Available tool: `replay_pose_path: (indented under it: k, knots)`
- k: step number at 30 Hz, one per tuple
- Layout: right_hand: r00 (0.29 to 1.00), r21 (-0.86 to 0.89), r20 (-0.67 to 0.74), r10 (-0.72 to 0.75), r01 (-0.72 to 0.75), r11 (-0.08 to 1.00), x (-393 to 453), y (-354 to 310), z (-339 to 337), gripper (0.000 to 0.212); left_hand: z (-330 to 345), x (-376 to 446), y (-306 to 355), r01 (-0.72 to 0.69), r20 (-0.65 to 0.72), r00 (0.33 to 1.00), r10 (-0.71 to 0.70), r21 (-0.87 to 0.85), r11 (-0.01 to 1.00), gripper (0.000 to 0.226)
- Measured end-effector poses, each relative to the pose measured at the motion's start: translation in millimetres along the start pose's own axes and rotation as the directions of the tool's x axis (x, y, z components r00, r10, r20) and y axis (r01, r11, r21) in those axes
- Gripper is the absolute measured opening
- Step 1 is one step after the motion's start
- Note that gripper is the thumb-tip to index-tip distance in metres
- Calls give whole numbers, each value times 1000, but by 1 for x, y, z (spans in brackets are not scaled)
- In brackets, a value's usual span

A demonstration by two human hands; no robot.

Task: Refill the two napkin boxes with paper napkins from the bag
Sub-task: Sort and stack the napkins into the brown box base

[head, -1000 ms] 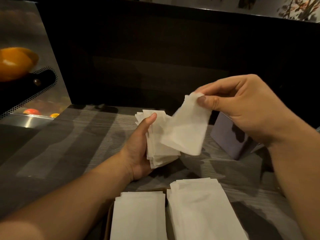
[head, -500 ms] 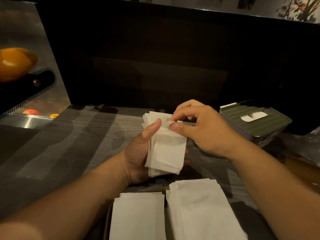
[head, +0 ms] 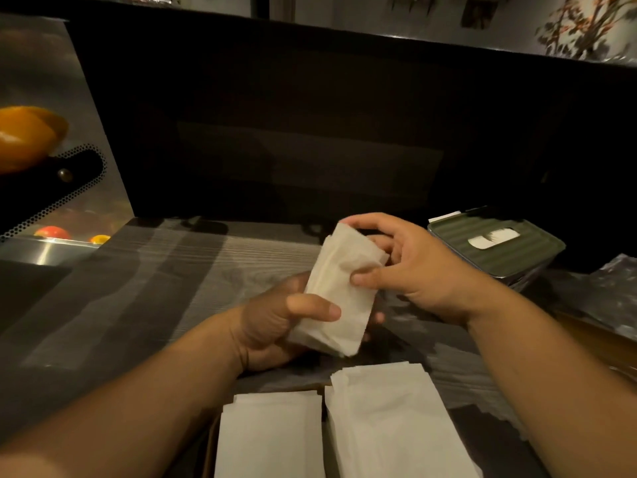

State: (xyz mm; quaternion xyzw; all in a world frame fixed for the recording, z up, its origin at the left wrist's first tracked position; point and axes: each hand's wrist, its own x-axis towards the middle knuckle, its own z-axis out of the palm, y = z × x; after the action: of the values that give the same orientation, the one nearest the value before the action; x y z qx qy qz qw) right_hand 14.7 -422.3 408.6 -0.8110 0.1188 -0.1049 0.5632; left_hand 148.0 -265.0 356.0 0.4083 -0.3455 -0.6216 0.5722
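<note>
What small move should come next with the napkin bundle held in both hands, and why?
Probably square up the napkin bundle: its edges look uneven, the left hand grips its lower end, and the right hand pinches its upper part. The green napkin box has its lid on.

Left fingers: mostly hidden behind the napkin wad (head: 339, 288).
Stacks (head: 344, 429) at 6 o'clock: cut off by the bottom edge.
Box (head: 496, 250) at 3 o'clock: near corner covered by the right hand (head: 410, 267).
Fruit (head: 27, 136) at 9 o'clock: blurred, cut off.
</note>
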Motion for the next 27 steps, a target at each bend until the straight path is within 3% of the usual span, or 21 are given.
replay_pose_path:
  k: [2,3,5,6,8,11,14,19,27]
  knots:
    - [992,-17,-122,0,-2,1000,-4,7,-5,58,0,7,3,-75,-373,917,144,193,978,44]
    - [985,-35,-174,6,-12,999,-6,13,-5,55,-2,10,3,-122,-473,853,220,230,965,37]
    - [962,-75,-271,22,-44,996,-12,28,1,49,-5,13,3,-162,-537,760,367,391,906,30]
    - [952,-88,-306,29,-59,994,-14,36,6,49,-6,11,2,-127,-517,730,448,540,832,29]
    - [937,-72,-348,39,-69,995,-19,50,18,54,-4,9,-2,-54,-409,734,543,762,646,32]
    - [941,21,-337,41,-36,999,-20,56,30,68,4,10,-7,-20,-293,796,530,862,507,52]
    - [947,89,-321,30,-1,996,-16,56,37,74,6,12,-11,-12,-286,797,533,874,486,72]
    - [917,29,-398,-6,19,999,-16,59,39,60,3,10,-9,-57,-324,684,654,870,490,57]
    - [948,-24,-319,11,-20,1000,-14,53,38,68,3,12,-9,-9,-274,756,595,904,428,57]
